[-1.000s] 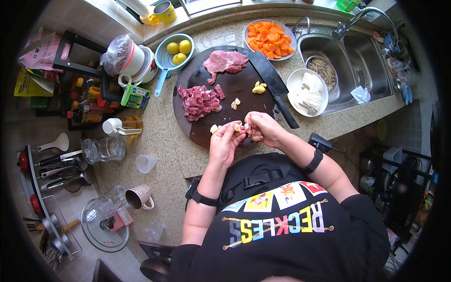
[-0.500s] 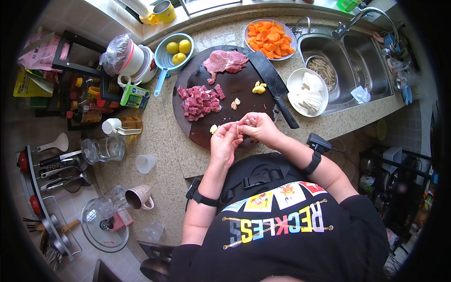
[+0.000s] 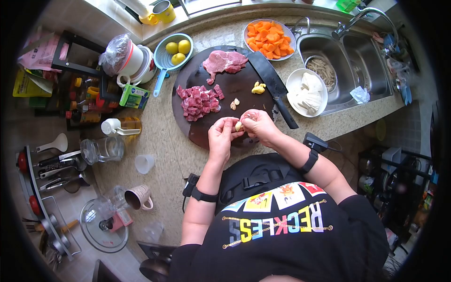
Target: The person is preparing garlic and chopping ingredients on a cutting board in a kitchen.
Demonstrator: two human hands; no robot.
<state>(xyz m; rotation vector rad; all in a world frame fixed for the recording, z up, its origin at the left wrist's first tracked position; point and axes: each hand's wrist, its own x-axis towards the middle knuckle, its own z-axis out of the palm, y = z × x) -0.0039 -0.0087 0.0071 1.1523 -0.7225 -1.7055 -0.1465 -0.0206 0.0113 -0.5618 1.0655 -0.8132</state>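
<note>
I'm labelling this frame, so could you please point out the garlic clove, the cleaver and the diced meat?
garlic clove (image 3: 238,126), head view, on its pale exposed side.
cleaver (image 3: 266,71), head view, on the middle of the dark blade.
diced meat (image 3: 198,102), head view, on the centre of the pile.

The left hand (image 3: 221,136) and right hand (image 3: 259,126) were moved slightly farther from the body over the cutting board (image 3: 235,84). The loose clove beside the left hand was hidden from view. A garlic clove (image 3: 238,126) was pinched between both.
</note>
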